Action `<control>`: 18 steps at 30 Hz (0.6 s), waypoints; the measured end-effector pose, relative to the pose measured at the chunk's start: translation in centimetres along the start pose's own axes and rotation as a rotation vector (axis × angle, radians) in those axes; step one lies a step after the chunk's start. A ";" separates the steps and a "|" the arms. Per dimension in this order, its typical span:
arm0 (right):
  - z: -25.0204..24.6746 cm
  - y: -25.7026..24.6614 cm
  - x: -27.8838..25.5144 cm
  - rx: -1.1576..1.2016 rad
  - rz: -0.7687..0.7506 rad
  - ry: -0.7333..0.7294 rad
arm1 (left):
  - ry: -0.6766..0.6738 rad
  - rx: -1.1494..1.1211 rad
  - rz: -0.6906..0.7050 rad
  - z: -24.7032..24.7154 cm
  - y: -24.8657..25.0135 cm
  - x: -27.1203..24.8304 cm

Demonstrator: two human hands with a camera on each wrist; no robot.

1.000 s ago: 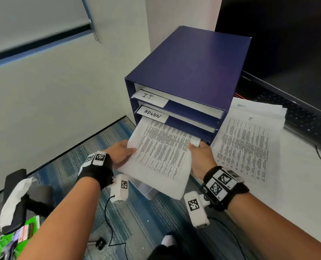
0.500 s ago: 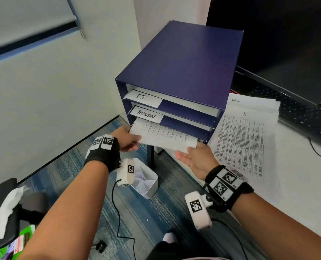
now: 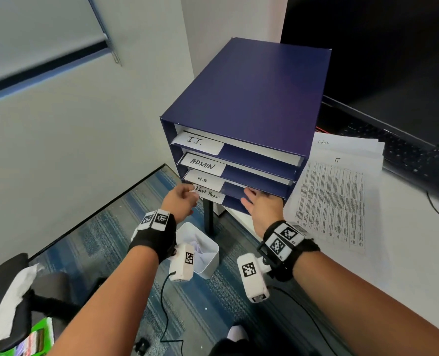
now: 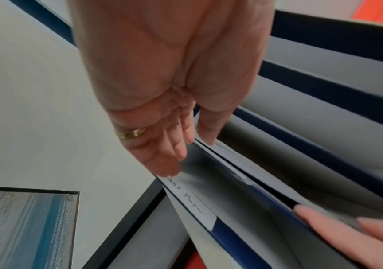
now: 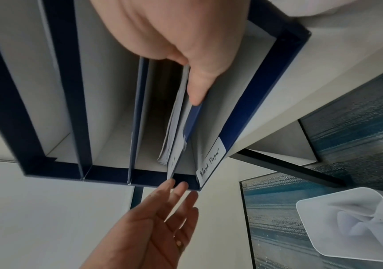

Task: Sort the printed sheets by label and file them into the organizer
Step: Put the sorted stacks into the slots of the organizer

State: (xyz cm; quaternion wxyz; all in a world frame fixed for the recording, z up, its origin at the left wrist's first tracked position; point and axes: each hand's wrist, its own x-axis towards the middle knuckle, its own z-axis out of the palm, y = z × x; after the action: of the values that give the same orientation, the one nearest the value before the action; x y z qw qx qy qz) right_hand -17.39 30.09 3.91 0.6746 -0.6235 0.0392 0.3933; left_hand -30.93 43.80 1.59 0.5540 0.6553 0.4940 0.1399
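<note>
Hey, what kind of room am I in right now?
Most likely an office workstation: a blue paper organizer with slots labelled I.T., ADMIN and H.R., a keyboard under a dark monitor, and printed sheets on a white desk.

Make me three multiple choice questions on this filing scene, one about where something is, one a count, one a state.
1. Where do the loose printed sheets lie?
A. right of the organizer
B. on its top
C. on the floor

2. How many labelled slots show on the organizer?
A. two
B. four
C. six

3. How is the left hand?
A. a fist round a pen
B. fingers straight, at the slot fronts
C. flat on the desk

A, the sheets rest on the desk by its right side.
B, labels I.T., ADMIN, H.R, Blank Paper.
B, the wrist views show straight fingers at the slot edges.
</note>
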 end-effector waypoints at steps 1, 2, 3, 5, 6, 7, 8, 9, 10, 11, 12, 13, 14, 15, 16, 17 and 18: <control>-0.4 0.1 -0.4 0.049 0.013 -0.022 | -0.011 0.028 -0.005 0.6 -0.1 -0.4; -1.0 0.3 -0.8 0.065 0.030 -0.048 | -0.030 0.051 -0.008 1.3 -0.1 -0.8; -1.9 0.4 -1.2 0.020 0.043 -0.076 | -0.060 0.075 -0.018 2.1 0.0 -1.2; -4.2 0.5 -1.7 -0.160 0.054 -0.112 | -0.139 0.123 -0.030 4.0 0.0 -1.9; -5.5 0.5 -1.8 -0.235 0.053 -0.118 | -0.184 0.141 -0.029 5.2 0.0 -2.2; -6.9 0.3 -1.8 -0.285 0.052 -0.112 | -0.231 0.156 -0.034 6.4 0.2 -2.6; -8.3 0.1 -1.7 -0.322 0.052 -0.093 | -0.271 0.162 -0.033 7.6 0.2 -2.9; -9.6 -0.3 -1.6 -0.344 0.051 -0.067 | -0.305 0.175 -0.034 8.9 0.5 -3.4; -10.9 -0.7 -1.4 -0.364 0.044 -0.033 | -0.334 0.191 -0.029 10.1 0.6 -3.8; -12.2 -1.2 -1.3 -0.376 0.027 -0.002 | -0.357 0.228 -0.030 11.3 0.8 -4.2; -13.6 -1.5 -1.0 -0.415 -0.005 0.024 | -0.374 0.263 -0.026 12.5 0.8 -4.6; -15.0 -1.8 -0.6 -0.484 -0.048 0.049 | -0.382 0.296 -0.032 13.6 1.0 -5.1; -16.4 -2.1 -0.3 -0.563 -0.090 0.075 | -0.378 0.311 -0.040 14.6 1.0 -5.5; -17.8 -2.4 -0.1 -0.639 -0.124 0.103 | -0.360 0.324 -0.053 15.6 1.2 -6.0; -19.1 -2.7 -0.1 -0.697 -0.141 0.125 | -0.332 0.332 -0.065 16.5 1.4 -6.4; -20.5 -2.8 0.1 -0.771 -0.145 0.148 | -0.291 0.329 -0.081 17.2 1.6 -6.8; -21.8 -3.0 0.3 -0.868 -0.141 0.176 | -0.240 0.308 -0.103 17.9 1.7 -7.2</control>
State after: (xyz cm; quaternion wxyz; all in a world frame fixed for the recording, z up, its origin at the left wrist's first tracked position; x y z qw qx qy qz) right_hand -5.90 11.51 1.41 0.3699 -0.8811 -0.1148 0.2716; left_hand -20.43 27.68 -0.51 0.5087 0.7181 0.4728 -0.0451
